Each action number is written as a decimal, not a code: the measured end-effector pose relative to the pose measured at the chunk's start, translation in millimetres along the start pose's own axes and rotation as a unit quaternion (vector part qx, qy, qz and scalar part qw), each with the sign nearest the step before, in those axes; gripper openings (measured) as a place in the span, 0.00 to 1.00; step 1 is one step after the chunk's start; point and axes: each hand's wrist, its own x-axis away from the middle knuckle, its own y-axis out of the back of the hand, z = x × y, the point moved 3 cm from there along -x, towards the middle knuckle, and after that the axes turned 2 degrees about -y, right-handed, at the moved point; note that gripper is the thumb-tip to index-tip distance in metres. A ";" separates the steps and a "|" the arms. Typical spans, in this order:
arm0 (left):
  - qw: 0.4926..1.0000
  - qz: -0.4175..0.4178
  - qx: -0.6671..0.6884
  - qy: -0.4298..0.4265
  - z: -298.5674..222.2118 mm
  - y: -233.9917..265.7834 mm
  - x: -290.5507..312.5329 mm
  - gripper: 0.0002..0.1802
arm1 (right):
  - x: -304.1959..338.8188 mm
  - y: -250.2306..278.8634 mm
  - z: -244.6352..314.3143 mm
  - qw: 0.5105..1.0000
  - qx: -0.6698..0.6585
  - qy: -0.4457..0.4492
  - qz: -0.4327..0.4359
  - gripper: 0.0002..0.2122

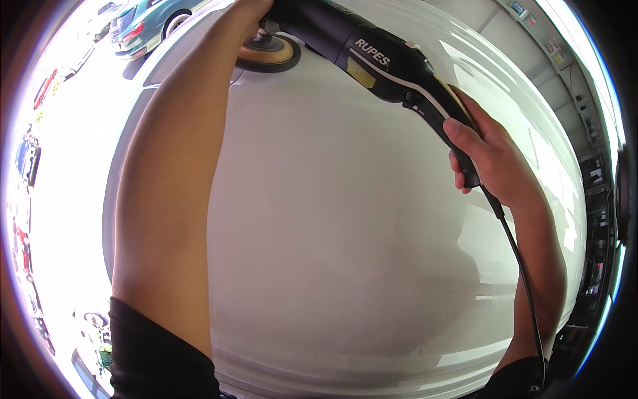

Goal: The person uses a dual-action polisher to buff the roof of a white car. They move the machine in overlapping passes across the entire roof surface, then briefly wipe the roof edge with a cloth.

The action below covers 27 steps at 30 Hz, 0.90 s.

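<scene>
A black corded car polisher [372, 56] slants across the top of the head view. My right hand [485, 143] is closed around its rear handle, thumb on top, with the power cord [508, 229] running down along my right forearm. At its front end, the round polishing pad [269, 54] lies on or very near a glossy white car panel [332, 199]; contact is hard to judge. My left hand [254, 9] reaches up to the polisher's head, where the picture's upper edge cuts it off and its fingers are hidden.
The curved white panel fills the middle and carries reflections. Beyond its far left edge stands a teal car [149, 26], with several more vehicles along the bright left rim. On the right are a grey wall [525, 60] and dark shelving or equipment [593, 219].
</scene>
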 end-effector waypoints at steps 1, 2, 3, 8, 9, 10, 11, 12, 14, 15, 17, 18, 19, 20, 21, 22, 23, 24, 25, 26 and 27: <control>0.999 -0.025 -0.019 0.024 -9.2 11.2 10.5 0.14 | -2.0 0.6 1.5 1.000 -0.002 -0.003 0.010 0.30; 0.998 -0.022 -0.059 0.018 -2.3 7.4 7.7 0.15 | -3.5 2.3 -2.0 1.000 -0.001 -0.023 0.009 0.30; 0.998 0.019 -0.041 0.043 9.8 6.1 6.4 0.15 | -5.3 3.6 -5.0 0.999 0.000 -0.043 0.008 0.30; 0.996 0.018 -0.001 0.092 7.7 39.1 37.4 0.13 | -4.9 14.0 9.8 0.998 -0.008 -0.005 0.057 0.32; 0.996 0.014 0.008 0.092 8.7 43.4 41.3 0.14 | -3.4 17.3 14.1 0.998 0.001 0.014 0.059 0.32; 0.997 0.002 0.046 0.067 5.4 38.2 49.4 0.14 | 2.5 23.7 18.8 0.998 0.008 0.024 0.052 0.32; 0.997 0.006 0.043 0.069 2.0 35.2 53.6 0.13 | 6.0 29.5 19.4 0.999 0.015 0.027 0.039 0.32; 0.997 0.011 0.040 0.070 -2.4 32.0 57.0 0.13 | 7.4 36.9 18.7 0.998 0.024 0.029 0.044 0.32; 0.995 -0.005 0.034 0.089 -7.9 30.0 66.2 0.13 | 10.1 35.6 15.5 0.999 0.023 0.010 0.048 0.32; 0.996 0.008 0.030 0.089 -3.1 29.5 63.0 0.13 | 11.6 30.1 14.2 0.999 0.017 -0.013 0.044 0.32; 0.996 0.031 0.018 0.081 2.0 36.2 47.2 0.13 | 11.9 26.0 12.4 0.999 0.008 -0.030 0.037 0.32; 0.995 0.052 0.033 0.081 4.4 39.4 42.6 0.14 | 12.7 26.1 12.5 0.999 0.007 -0.031 0.034 0.32; 0.994 0.058 0.032 0.082 5.0 34.9 45.5 0.14 | 13.2 26.5 11.0 0.999 0.007 -0.037 0.032 0.32; 0.994 0.064 0.032 0.082 5.3 31.6 49.1 0.14 | 14.6 30.5 5.6 0.999 -0.002 -0.040 0.026 0.32; 0.994 0.070 0.032 0.083 5.7 27.0 52.2 0.14 | 18.5 36.6 -0.4 0.999 0.000 -0.038 0.024 0.32; 0.992 0.076 0.047 0.089 6.3 24.4 53.6 0.14 | 24.7 42.1 -1.2 0.999 0.005 -0.028 0.027 0.32; 0.990 0.092 0.045 0.094 5.4 14.4 57.6 0.14 | 32.0 45.8 -0.9 1.000 0.001 -0.026 0.007 0.32; 0.988 0.108 0.043 0.099 5.0 1.2 61.1 0.15 | 40.6 49.0 -1.7 1.000 -0.004 -0.026 -0.014 0.33; 0.991 0.091 0.025 0.095 -14.5 13.1 75.4 0.15 | 46.9 50.4 3.5 1.000 -0.017 0.001 -0.011 0.33; 0.987 0.102 0.044 0.112 4.0 -14.8 66.0 0.15 | 51.7 59.9 -4.6 0.999 -0.009 -0.032 -0.027 0.33; 0.986 0.102 0.054 0.122 5.2 -33.6 65.3 0.16 | 64.3 72.7 -9.8 0.998 -0.007 -0.051 -0.037 0.33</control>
